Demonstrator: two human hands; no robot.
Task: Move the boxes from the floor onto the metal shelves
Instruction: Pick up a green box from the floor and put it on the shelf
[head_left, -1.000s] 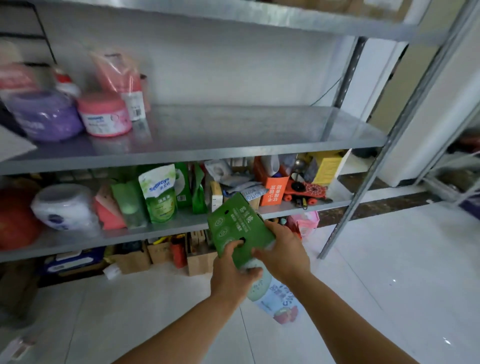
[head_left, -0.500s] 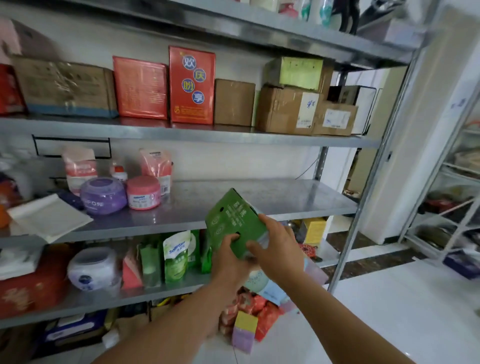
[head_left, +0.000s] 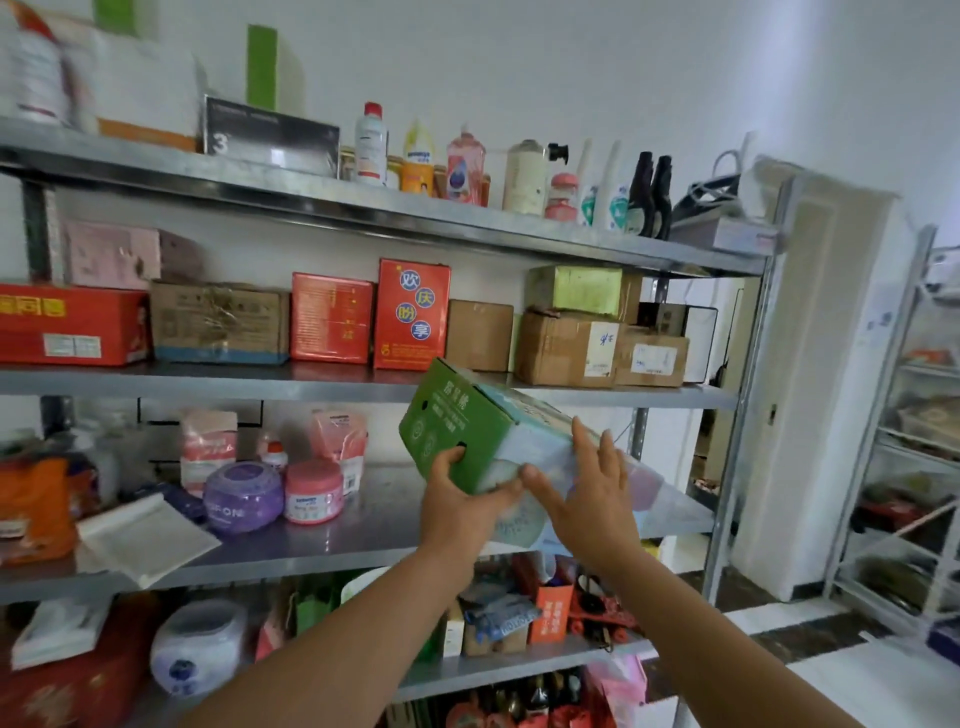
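Green-ended pale blue box (head_left: 467, 423); purple tub (head_left: 243, 496); pink tub (head_left: 313, 490).

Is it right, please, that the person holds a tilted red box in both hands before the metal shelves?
Not quite: it is a green box, not red. The head view shows it tilted, held by the left hand and right hand before the metal shelves.

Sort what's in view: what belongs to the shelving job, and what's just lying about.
Job: green box, gripped by the left hand, steadied by the right hand; metal shelf.
Lying about: purple tub, pink tub, red box, white bottle.
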